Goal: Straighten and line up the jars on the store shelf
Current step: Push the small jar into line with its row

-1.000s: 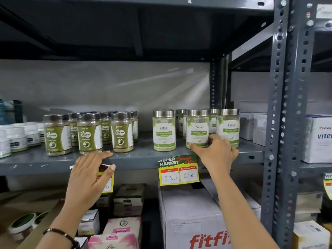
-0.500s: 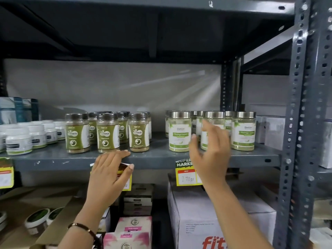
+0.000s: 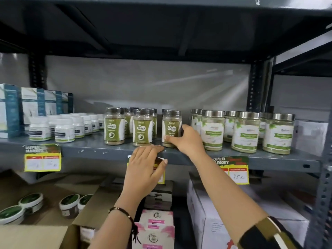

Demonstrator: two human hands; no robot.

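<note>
On the grey metal shelf (image 3: 100, 152) stand three front jars of olive-green powder with dark lids and more behind them. My right hand (image 3: 187, 141) grips the rightmost one, the green-label jar (image 3: 169, 128), at its lower right side. The other front jars (image 3: 114, 128) (image 3: 142, 130) stand upright to its left. To the right is a group of steel-lidded jars (image 3: 212, 130) with white and green labels. My left hand (image 3: 143, 169) rests flat on the shelf's front edge, over a price tag, fingers together, holding nothing.
Small white tubs (image 3: 64, 131) and blue-white boxes (image 3: 32, 105) fill the shelf's left. Yellow price tags (image 3: 42, 158) (image 3: 235, 169) hang on the edge. Below are a cardboard box with round tins (image 3: 32, 199), pink boxes (image 3: 156, 227) and a white carton (image 3: 212, 212). A perforated upright (image 3: 323, 177) stands at right.
My right hand left the steel-lidded jars and moved left onto the rightmost olive-green jar. The view swung left. My left hand stayed on the shelf edge.
</note>
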